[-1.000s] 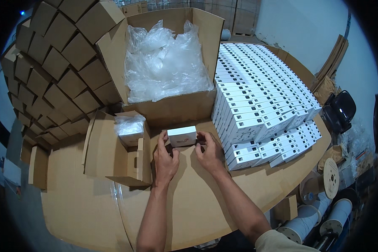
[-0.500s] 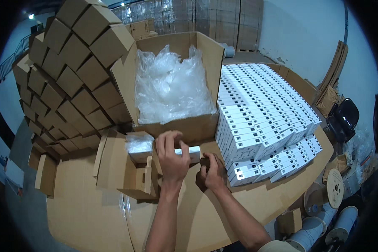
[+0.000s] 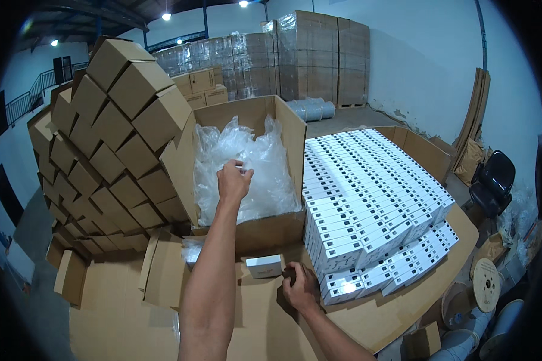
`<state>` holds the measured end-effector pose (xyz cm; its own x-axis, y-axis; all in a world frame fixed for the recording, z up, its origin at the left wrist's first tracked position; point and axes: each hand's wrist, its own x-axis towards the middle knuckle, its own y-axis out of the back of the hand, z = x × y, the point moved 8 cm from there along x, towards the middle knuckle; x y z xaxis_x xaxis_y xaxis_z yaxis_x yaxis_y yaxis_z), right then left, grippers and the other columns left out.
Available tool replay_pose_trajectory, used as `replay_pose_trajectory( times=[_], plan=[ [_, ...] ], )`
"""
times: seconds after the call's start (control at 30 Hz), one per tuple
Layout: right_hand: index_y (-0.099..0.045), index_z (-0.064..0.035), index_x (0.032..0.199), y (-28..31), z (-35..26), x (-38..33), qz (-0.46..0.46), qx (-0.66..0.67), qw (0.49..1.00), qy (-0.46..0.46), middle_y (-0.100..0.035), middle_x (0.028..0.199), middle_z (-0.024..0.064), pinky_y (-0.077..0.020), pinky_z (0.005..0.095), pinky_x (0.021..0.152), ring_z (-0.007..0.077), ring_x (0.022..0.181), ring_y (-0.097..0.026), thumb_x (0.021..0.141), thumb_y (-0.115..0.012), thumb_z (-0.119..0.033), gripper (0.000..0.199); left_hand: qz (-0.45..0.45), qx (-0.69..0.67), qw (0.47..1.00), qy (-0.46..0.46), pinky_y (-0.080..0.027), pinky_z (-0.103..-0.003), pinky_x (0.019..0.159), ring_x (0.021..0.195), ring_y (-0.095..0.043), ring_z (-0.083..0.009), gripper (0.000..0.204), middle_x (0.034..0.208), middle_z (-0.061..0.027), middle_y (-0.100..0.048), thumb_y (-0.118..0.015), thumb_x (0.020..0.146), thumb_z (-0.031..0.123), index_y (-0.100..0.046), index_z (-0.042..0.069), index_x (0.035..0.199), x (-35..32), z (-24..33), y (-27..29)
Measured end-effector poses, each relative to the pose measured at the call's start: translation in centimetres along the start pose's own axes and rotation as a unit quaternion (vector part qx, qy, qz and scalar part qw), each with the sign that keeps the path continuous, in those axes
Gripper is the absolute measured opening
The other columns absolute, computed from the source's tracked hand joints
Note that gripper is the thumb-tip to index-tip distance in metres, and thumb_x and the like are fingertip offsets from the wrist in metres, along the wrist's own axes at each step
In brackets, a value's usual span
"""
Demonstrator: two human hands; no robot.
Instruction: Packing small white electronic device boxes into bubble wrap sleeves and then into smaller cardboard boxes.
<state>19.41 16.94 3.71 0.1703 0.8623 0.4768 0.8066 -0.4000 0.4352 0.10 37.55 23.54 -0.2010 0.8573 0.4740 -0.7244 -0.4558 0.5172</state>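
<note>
My left hand (image 3: 233, 179) reaches up into the big open cardboard carton (image 3: 295, 135), its fingers pinched on the clear plastic bags (image 3: 265, 174) heaped inside. A small white box (image 3: 265, 265) rests on the cardboard-covered table (image 3: 367, 307) in front of the carton. My right hand (image 3: 299, 287) lies beside it, fingers curled at its right end. To the left stands a small open brown carton (image 3: 168, 271) with plastic showing inside.
Rows of small white boxes (image 3: 373, 204) are stacked at the right of the table. A leaning wall of folded brown cartons (image 3: 102, 150) fills the left. A black chair (image 3: 491, 180) and cable reels (image 3: 486, 284) stand at the right, wrapped pallets behind.
My left hand let go of the white box and rose into the big carton onto the plastic bags. The white box now rests on the table by my right hand. The view tilted upward.
</note>
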Motion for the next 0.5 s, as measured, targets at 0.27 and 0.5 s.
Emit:
replay_pose_trajectory(
  times=[0.27, 0.5],
  plan=[
    [-0.057, 0.0004, 0.111, -0.2, -0.7, 0.4, 0.000, -0.008, 1.000, 0.028, -0.066, 0.101, 0.0189, -0.0511, 0.0468, 0.086, 0.0385, 0.098, -0.064, 0.079, -0.057, -0.002, 0.032, 0.061, -0.117, 0.989, -0.068, -0.055, -0.034, 0.080, 0.083, -0.072, -0.0210, 0.022, 0.089, -0.0121, -0.075, -0.071, 0.088, 0.017, -0.071, -0.001, 0.100, 0.1, 2.9, 5.4],
    [-0.059, -0.0003, 0.108, -0.9, 2.2, -0.5, 0.019, 0.056, 0.998, 0.004, -0.067, 0.099, 0.0190, -0.0526, 0.0444, 0.082, 0.0387, 0.093, -0.065, 0.083, -0.055, -0.001, 0.025, 0.096, -0.264, 0.956, -0.086, -0.053, -0.029, 0.077, 0.082, -0.068, -0.0139, 0.016, 0.089, -0.0077, -0.071, -0.063, 0.095, 0.009, -0.066, -0.003, 0.104, -8.0, 8.2, 11.9]
  ],
)
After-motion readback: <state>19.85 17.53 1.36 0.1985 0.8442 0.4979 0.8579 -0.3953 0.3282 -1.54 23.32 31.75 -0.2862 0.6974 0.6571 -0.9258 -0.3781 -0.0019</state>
